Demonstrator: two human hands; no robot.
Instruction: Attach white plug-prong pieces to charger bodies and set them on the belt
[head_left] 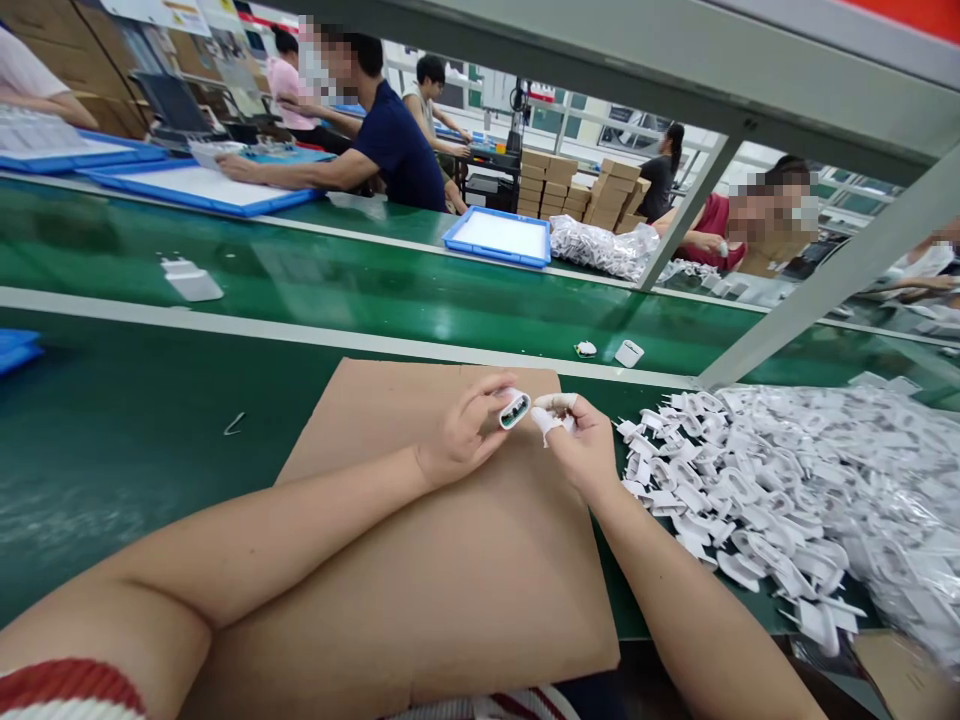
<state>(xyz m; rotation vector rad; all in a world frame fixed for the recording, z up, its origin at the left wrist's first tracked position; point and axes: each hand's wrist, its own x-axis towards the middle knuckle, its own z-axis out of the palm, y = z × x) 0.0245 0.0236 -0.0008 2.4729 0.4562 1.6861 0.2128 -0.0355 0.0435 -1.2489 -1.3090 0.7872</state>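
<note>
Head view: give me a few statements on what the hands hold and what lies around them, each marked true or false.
1. The left hand holds a small white charger shell with its open end toward the camera. True.
2. The right hand is bare at the fingertips. False: white finger cots cover at least two fingertips.
3. A heap of white plastic parts lies to the right of the hands. True.
4. Both hands work over a blue tray. False: they are above a brown cardboard sheet on the green bench; a blue tray sits across the conveyor.
5. The green conveyor belt carries nothing. False: a white charger lies on it at the left.
</note>
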